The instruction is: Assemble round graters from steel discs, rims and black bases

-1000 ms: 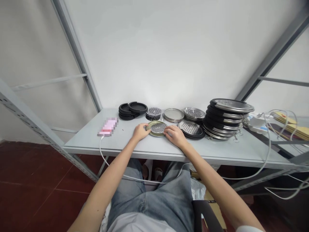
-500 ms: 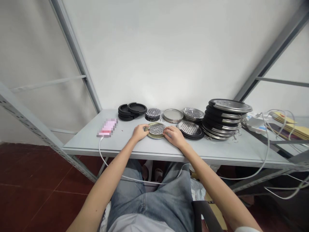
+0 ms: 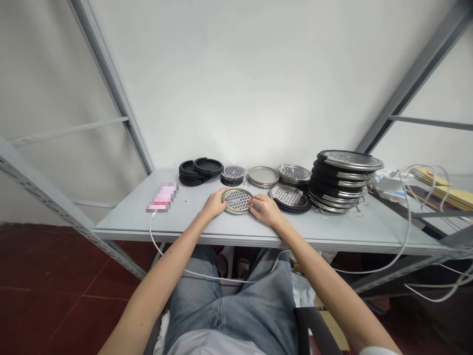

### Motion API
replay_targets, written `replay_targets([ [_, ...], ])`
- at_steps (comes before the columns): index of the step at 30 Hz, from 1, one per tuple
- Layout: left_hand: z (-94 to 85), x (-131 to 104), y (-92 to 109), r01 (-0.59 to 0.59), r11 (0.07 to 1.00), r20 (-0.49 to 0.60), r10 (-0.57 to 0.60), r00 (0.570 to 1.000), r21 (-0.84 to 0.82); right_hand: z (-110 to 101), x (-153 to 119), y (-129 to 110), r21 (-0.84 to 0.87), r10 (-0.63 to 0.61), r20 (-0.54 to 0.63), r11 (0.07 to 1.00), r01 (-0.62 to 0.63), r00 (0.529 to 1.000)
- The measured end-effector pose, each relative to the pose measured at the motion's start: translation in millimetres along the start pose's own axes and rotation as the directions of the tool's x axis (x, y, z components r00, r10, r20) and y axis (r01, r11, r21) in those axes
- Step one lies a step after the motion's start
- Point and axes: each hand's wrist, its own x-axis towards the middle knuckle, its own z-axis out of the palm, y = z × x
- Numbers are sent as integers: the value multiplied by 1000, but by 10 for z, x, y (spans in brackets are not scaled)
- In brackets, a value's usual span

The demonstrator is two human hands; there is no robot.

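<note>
A round, shallow metal lid (image 3: 226,208) with a gold-coloured rim lies on the table, and a disc with a dark-and-light repeating pattern (image 3: 237,200) sits inside it. My left hand (image 3: 215,204) grips the lid's left edge, thumb at the rim. On the opposite side, my right hand (image 3: 265,209) has its fingers bent over the right edge, touching lid and disc. Just behind stands a short stack of patterned discs (image 3: 233,172). Beside it are plain metal lids (image 3: 263,175). Close to my right hand, a perforated metal disc (image 3: 291,196) rests on a black ring.
Black round holders (image 3: 207,165) are piled at the back left. Another patterned metal lid stack (image 3: 294,172) stands behind right, beside a tall pile of black and metal rounds (image 3: 342,177). A blurred pink phone (image 3: 162,197) trails a white cable (image 3: 157,236). Metal shelf posts (image 3: 111,79) flank the table.
The patterned disc has gone from raised above the lid to lying flat within its rim. My hands stay at its two sides, the right slightly further left.
</note>
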Motion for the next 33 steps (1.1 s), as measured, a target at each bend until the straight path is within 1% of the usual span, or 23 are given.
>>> replay_targets([
  [2,-21,2,79,31,997,32,-34,999,75,3,-2,4,7,15,5,1000,-15,1000],
  [4,-60,5,188,75,978,33,-83,996,193,1,-3,3,10,31,11,999,-31,999],
  [7,-144,17,357,195,905,-20,-202,979,379,-8,-2,-2,13,50,22,999,-51,998],
  [8,-174,21,401,224,879,-12,-241,970,422,-10,-2,-3,16,54,24,998,-55,998],
  [10,-224,27,457,244,845,38,-297,954,476,-12,-2,-3,23,60,26,998,-60,998],
  [13,-260,19,465,239,840,105,-328,939,487,-8,-1,0,34,72,21,997,-73,997],
  [16,-250,-5,426,238,850,124,-330,936,470,-5,3,1,43,92,22,995,-93,995],
  [22,-182,-41,393,236,850,89,-312,946,470,-13,12,-8,51,116,29,992,-118,993],
  [30,-161,-49,523,214,843,77,-287,955,493,-2,1,2,53,133,30,989,-135,991],
  [33,-160,-8,526,210,847,91,-289,953,489,5,-4,9,50,132,28,990,-134,991],
])
